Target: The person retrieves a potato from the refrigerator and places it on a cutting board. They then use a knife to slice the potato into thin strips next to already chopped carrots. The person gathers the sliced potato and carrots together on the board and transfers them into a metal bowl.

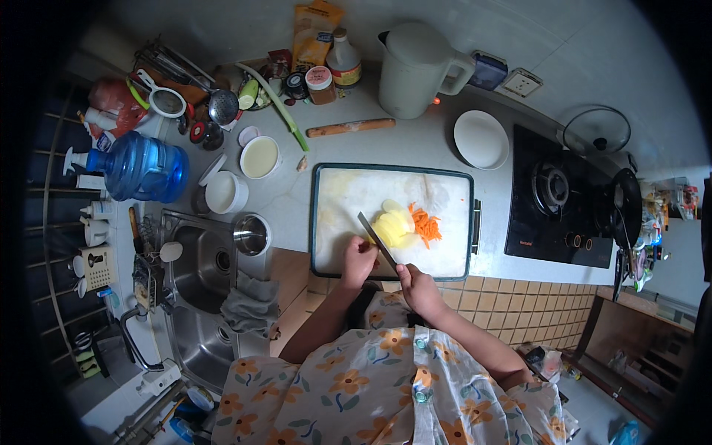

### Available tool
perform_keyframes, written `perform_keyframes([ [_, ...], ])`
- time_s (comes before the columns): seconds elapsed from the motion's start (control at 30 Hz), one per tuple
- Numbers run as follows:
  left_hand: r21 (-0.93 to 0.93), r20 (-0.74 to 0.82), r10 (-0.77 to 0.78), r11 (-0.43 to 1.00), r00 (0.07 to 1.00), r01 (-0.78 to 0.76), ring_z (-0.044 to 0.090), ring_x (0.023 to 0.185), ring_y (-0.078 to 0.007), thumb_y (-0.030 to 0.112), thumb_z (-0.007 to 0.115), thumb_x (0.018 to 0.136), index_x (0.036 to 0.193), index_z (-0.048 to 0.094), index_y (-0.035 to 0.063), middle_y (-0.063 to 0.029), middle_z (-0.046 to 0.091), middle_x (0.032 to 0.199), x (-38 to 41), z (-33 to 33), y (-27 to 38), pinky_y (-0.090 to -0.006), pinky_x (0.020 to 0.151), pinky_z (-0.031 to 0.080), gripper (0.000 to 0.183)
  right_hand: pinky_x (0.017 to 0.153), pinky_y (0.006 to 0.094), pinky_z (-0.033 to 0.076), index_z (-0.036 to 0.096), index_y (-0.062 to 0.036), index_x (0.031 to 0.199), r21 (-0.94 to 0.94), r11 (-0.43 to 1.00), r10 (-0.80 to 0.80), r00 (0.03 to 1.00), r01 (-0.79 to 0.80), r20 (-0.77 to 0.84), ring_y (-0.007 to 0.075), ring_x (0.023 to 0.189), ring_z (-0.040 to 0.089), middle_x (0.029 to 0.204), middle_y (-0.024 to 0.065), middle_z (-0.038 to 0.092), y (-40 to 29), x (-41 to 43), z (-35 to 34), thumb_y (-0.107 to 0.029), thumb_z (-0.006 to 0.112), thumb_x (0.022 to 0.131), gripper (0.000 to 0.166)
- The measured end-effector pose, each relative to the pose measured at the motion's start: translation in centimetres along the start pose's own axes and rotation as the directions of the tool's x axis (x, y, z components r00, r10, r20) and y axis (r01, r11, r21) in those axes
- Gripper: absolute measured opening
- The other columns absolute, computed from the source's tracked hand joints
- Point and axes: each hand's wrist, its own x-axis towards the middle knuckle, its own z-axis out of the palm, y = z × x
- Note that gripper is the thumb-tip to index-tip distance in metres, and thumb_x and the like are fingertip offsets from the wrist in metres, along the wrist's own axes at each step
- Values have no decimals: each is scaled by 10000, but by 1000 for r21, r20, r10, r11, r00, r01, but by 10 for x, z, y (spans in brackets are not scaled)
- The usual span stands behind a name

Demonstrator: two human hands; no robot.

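A kitchen knife (378, 239) is in my right hand (416, 286), its blade running up and left over the cutting board (339, 194). Beside the blade, thin pale-yellow slices (396, 227), probably potato, lie overlapped in a pile. Orange carrot shreds (425, 224) sit against the right side of that pile. My left hand (360, 258) is curled just left of the blade, its fingers bent down at the board. Whether the fingers press on a piece of the vegetable is hidden by the hand itself.
A white plate (481, 139) and a black gas stove (556, 200) stand to the right. Behind the board lie a wooden rolling pin (350, 128) and an electric kettle (414, 72). On the left are white tubs (227, 192), a metal bowl (252, 235) and a steel sink (200, 261).
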Motion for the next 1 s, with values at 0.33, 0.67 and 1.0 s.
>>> perform_keyframes([
  [0.33, 22, -1, -10, 1000, 1000, 10, 586, 482, -125, 60, 653, 862, 809, 502, 19, -60, 592, 649, 0, -1, 3, -276, 429, 483, 165, 701, 538, 482, 602, 13, 1035, -12, 995, 97, 994, -97, 47, 514, 801, 608, 773, 313, 624, -5, 9, 4, -448, 406, 1037, 501],
  [0.67, -7, 3, 27, 1000, 1000, -27, 567, 472, -121, 37, 640, 870, 789, 498, 22, -49, 573, 622, 0, -2, 1, -283, 422, 452, 164, 684, 558, 495, 588, -1, 1035, -77, 995, 64, 998, -62, 25, 517, 775, 611, 752, 311, 629, -13, 20, 12, -446, 379, 1039, 492],
  [1.0, 11, 63, 143, 989, 988, -144, 569, 581, -85, 41, 671, 881, 891, 568, -14, -36, 616, 726, -4, -8, -7, -264, 501, 472, 117, 724, 576, 486, 591, -11, 1075, -57, 994, 97, 995, -95, 36, 529, 841, 605, 826, 330, 635, -3, 35, 27, -477, 357, 1038, 523],
])
